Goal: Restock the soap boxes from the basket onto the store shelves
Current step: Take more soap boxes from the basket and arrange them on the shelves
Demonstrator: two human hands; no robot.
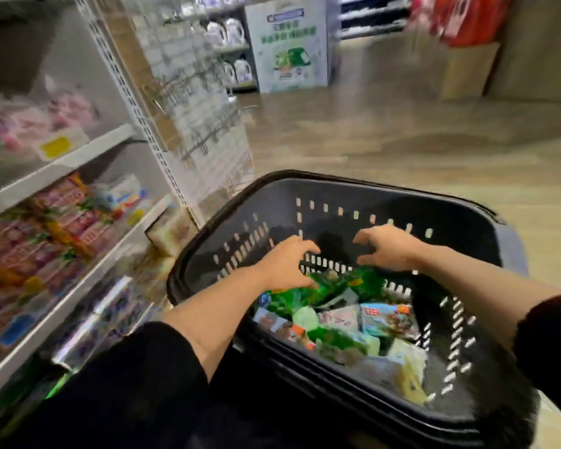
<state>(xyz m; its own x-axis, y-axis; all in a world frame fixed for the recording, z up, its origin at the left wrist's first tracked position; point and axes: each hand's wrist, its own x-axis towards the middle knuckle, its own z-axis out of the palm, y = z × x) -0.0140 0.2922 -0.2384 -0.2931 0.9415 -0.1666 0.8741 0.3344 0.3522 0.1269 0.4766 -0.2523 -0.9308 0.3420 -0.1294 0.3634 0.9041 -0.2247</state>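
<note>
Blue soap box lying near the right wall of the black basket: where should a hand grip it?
Come from above and pinch the blue soap box across its two long edges; it lies flat, face up on the pile, its top clear of the slotted black plastic basket.

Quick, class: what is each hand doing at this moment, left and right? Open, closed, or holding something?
Left hand: fingers spread, holding nothing, reaching over the green soap boxes.
Right hand: fingers spread, holding nothing.

Floor and shelves
Wood floor (402,140) bears the black basket (386,202); white shelves (88,150) at left — blurred packets (55,234) on them.
</note>
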